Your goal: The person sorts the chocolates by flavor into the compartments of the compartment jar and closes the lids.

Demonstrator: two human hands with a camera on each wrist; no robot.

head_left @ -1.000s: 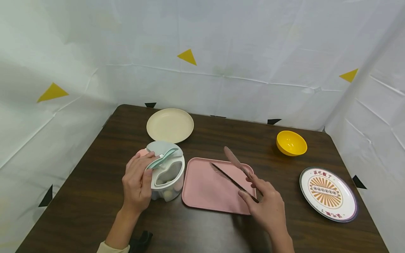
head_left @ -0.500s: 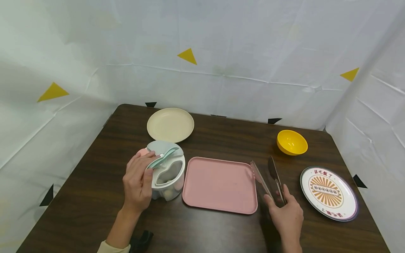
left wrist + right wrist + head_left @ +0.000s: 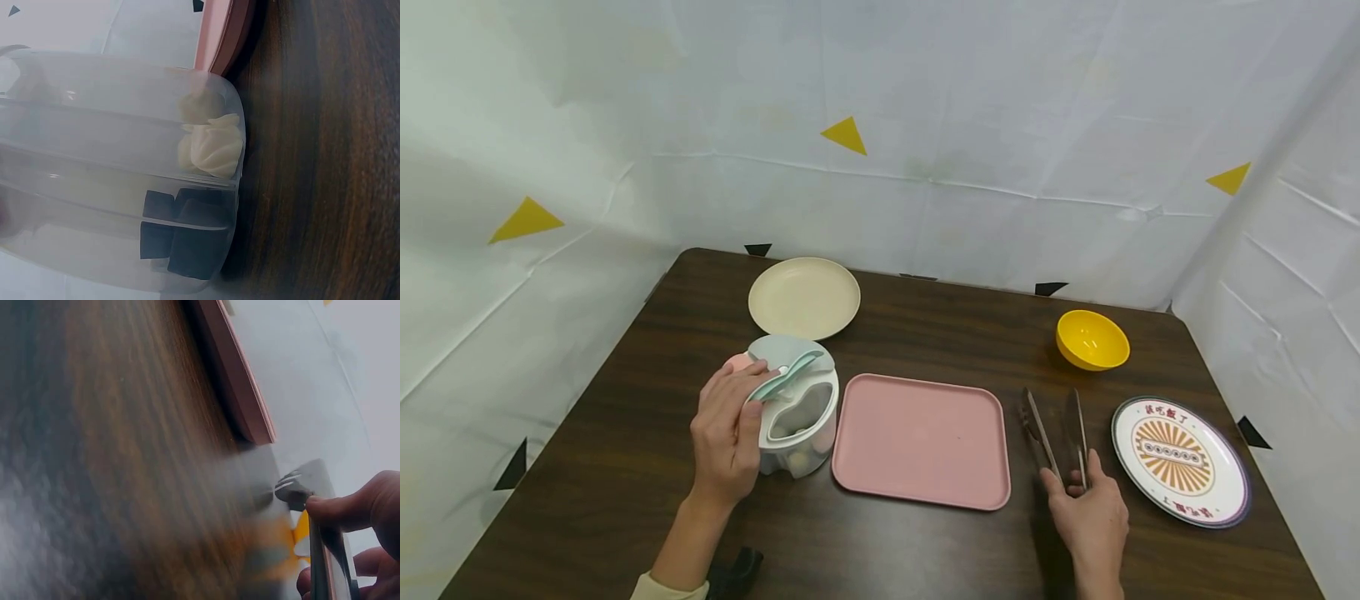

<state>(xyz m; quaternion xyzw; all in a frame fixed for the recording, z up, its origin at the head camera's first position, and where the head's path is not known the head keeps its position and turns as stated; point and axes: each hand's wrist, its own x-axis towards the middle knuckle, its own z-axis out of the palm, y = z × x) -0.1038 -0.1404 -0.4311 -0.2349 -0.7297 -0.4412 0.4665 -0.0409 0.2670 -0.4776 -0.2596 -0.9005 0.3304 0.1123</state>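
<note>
My left hand (image 3: 726, 429) is at the lid of a round clear container (image 3: 808, 454), its thumb and fingers pinching a raised teal flap (image 3: 786, 377). Beside the flap, one compartment is uncovered. Through the container's wall, the left wrist view shows a pale pleated dumpling (image 3: 215, 147) and several dark blocks (image 3: 197, 240). To the right of the pink tray (image 3: 921, 442), my right hand (image 3: 1092, 517) grips metal tongs (image 3: 1081, 429). The tongs' arms are spread apart and point away from me, nothing between them. The right wrist view shows their toothed tip (image 3: 290, 487).
Behind the container lies a cream plate (image 3: 805, 298). A yellow bowl (image 3: 1092, 342) stands at the back right, and a patterned white plate (image 3: 1180, 462) lies right of the tongs. White sheeting (image 3: 925, 100) encloses the dark wooden table (image 3: 865, 550).
The right hand has carried the tongs from over the pink tray to the right, beside the tray, and their arms now point more straight ahead. The left hand stays at the container.
</note>
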